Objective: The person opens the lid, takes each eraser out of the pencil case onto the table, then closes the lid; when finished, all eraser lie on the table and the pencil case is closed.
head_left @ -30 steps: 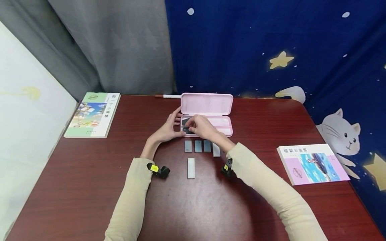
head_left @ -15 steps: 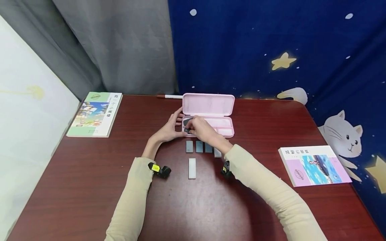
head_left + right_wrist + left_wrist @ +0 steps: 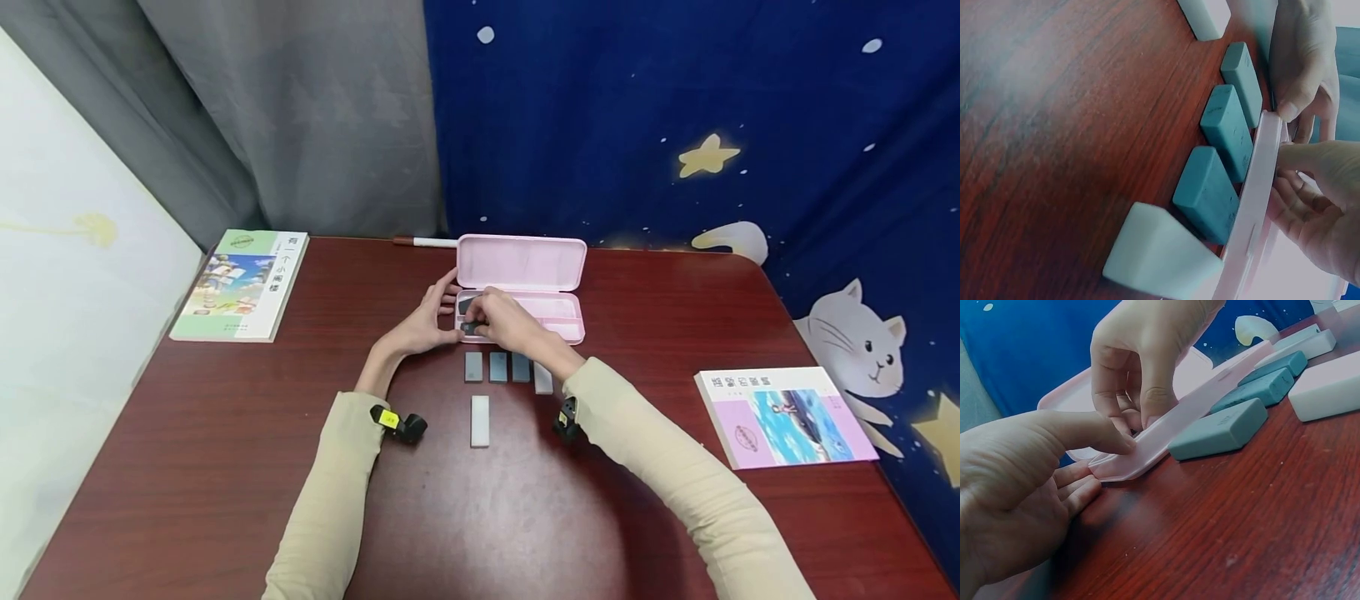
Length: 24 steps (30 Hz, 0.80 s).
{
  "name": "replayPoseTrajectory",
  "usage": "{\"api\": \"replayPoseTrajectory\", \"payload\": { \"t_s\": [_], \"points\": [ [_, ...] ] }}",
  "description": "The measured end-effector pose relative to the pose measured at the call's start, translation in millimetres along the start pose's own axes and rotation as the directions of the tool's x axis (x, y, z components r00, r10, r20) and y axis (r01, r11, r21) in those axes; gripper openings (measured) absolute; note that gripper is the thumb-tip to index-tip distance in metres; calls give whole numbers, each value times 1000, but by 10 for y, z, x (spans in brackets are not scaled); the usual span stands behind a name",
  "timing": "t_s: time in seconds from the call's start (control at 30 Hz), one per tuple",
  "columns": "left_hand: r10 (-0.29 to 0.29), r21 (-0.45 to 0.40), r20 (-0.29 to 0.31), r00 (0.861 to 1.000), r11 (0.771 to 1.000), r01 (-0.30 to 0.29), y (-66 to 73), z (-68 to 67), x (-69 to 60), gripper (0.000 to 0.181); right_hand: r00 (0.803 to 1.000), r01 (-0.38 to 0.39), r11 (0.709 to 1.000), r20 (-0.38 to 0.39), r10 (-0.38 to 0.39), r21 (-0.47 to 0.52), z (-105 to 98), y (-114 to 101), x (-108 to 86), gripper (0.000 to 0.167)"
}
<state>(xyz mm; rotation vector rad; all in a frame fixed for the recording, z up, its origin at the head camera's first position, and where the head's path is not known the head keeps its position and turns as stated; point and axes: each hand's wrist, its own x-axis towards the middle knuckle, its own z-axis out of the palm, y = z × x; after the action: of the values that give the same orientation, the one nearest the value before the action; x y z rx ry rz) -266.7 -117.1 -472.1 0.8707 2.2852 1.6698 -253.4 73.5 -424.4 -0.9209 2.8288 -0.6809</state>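
Red table [image 3: 420, 521]: left hand [image 3: 418, 328], spread, braces pink case [image 3: 521, 268]; right hand [image 3: 506, 322] pinches dark block [image 3: 469, 329], near-left inside; hold case steady.

Pink case [image 3: 562, 307], wide open near the table's [image 3: 225, 458] far edge, lid [image 3: 521, 263] raised: one dark block [image 3: 466, 306] in its far-left corner, a second dark block [image 3: 469, 329] near-left!
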Motion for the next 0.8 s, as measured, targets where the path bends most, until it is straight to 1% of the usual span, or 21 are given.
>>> {"api": "replayPoseTrajectory", "payload": {
  "t_s": [0.1, 0.33, 0.5, 0.8],
  "points": [
    [1, -3, 6, 1000, 1000, -1, 34, 6, -16, 103, 999, 37, 999, 3, -37, -5, 1, 17, -10, 14],
    [-20, -23, 35, 999, 1000, 21, 354, -10, -84, 98, 997, 76, 997, -3, -76, 1, -14, 50, -44, 12],
    [-25, -19, 36, 999, 999, 25, 408, -15, -99, 97, 997, 77, 997, -16, -77, -9, -30, 52, -32, 9],
    [-13, -20, 40, 999, 1000, 14, 389, -16, -87, 97, 998, 57, 998, 3, -57, -20, -8, 49, -39, 16]
  ]
}}
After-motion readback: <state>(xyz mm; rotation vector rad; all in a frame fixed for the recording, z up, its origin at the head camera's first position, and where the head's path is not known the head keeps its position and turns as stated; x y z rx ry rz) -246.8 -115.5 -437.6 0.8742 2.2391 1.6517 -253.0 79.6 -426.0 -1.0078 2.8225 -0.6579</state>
